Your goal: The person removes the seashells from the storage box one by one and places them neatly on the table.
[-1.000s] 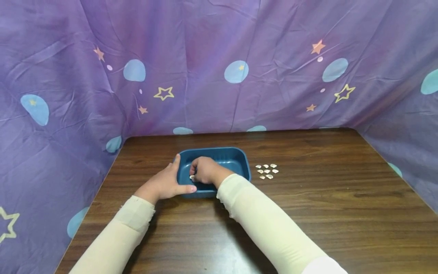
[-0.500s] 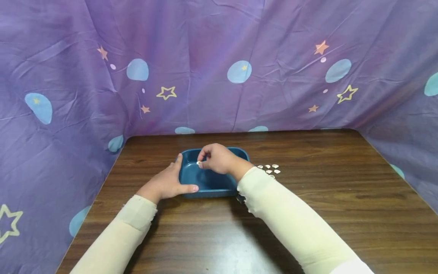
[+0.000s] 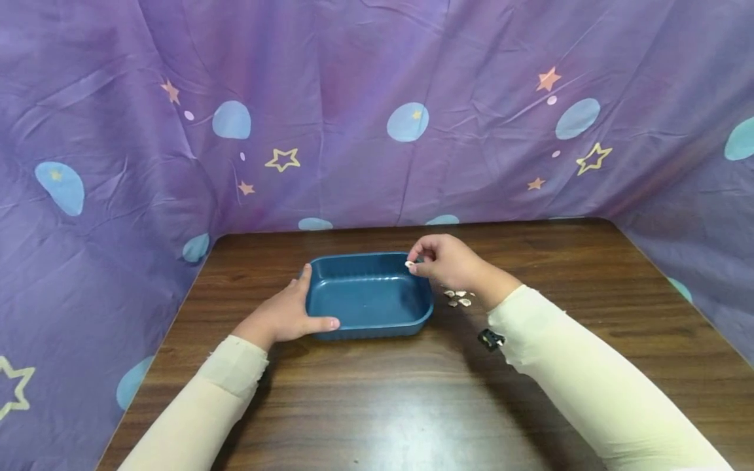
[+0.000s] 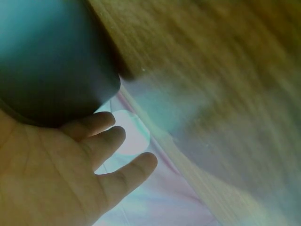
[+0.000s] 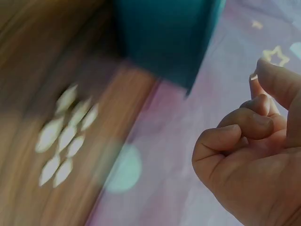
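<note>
A blue rectangular plastic basin (image 3: 365,297) stands on the table in the head view, its inside bare. My left hand (image 3: 283,314) rests against its left end, thumb over the near rim; in the left wrist view the fingers (image 4: 113,174) are straight and spread beside the basin. Above the basin's far right corner, my right hand (image 3: 453,265) pinches a small white seashell (image 3: 409,263) between thumb and fingertips. In the right wrist view only a sliver of it shows, the other fingers curled in. Several similar seashells (image 5: 49,134) lie grouped right of the basin, partly hidden in the head view.
The wood-grain table (image 3: 377,386) ends at a purple curtain (image 3: 353,131) with stars and blue spots, at the back and both sides. A small black device (image 3: 491,339) sits under my right wrist, by the sleeve cuff.
My right hand has lifted the seashell out of the basin and carried it right to the far corner. The left hand and the basin have stayed in place.
</note>
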`<state>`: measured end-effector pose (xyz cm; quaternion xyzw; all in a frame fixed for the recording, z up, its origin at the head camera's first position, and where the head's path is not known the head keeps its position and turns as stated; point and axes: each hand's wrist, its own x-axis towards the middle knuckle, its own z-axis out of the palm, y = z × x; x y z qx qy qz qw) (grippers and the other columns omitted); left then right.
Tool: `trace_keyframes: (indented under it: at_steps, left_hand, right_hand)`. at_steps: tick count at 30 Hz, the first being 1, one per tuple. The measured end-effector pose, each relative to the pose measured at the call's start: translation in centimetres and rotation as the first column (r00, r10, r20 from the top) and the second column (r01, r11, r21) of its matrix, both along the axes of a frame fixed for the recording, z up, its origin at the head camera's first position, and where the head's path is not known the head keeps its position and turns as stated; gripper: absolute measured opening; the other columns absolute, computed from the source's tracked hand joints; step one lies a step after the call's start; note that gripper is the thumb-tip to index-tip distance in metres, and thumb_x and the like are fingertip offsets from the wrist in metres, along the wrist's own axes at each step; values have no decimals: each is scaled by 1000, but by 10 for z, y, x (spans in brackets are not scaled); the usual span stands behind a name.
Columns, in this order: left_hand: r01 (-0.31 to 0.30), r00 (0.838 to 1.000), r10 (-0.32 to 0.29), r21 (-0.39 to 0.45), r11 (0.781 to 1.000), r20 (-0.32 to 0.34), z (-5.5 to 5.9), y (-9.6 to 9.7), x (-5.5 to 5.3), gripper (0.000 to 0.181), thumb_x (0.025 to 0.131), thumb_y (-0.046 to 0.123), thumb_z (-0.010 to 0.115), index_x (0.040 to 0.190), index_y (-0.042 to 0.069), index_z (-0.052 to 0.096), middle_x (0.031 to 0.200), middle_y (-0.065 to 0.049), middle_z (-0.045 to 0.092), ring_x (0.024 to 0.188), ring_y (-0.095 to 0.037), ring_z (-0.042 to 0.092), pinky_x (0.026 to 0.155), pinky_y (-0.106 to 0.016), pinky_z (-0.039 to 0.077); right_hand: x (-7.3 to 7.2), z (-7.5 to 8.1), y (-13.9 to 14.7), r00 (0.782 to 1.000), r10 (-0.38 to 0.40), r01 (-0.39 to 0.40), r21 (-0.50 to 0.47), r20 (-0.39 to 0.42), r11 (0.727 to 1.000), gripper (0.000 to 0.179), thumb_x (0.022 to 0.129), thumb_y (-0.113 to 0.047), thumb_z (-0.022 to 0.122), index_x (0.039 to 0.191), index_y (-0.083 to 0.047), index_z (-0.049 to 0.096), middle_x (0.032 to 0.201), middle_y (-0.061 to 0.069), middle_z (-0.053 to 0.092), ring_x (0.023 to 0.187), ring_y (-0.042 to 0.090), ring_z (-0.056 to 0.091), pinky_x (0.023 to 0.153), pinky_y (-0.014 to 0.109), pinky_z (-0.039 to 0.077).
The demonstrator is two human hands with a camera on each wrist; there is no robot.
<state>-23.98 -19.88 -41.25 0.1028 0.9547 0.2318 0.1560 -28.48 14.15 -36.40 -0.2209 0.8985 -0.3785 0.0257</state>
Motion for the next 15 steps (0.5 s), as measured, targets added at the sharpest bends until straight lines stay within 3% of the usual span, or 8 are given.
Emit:
trace_keyframes:
  at_steps: [9,15]
  left_hand:
    - [1,1000,-1,-10,1000,3,0,-1,0,138,83,76,72,168,7,-12,171,-33,11,157,-51,22,122,-66,30]
    - [9,1000,-9,1,1000,-5,-1,0,-1,138,84,74,73,168,6,-11,170,-34,12,156,-52,23,123,-66,29]
  right_hand:
    - [4,-21,69,999,-45,45,124,-6,991,7,91,-10,78,92,-5,74,65,-5,53,61,9,49,56,26,40]
    - [10,-40,100,996,-82,72,194,41,978,7,91,-9,79,91,-6,73,68,-6,57,64,11,50,60,28,41]
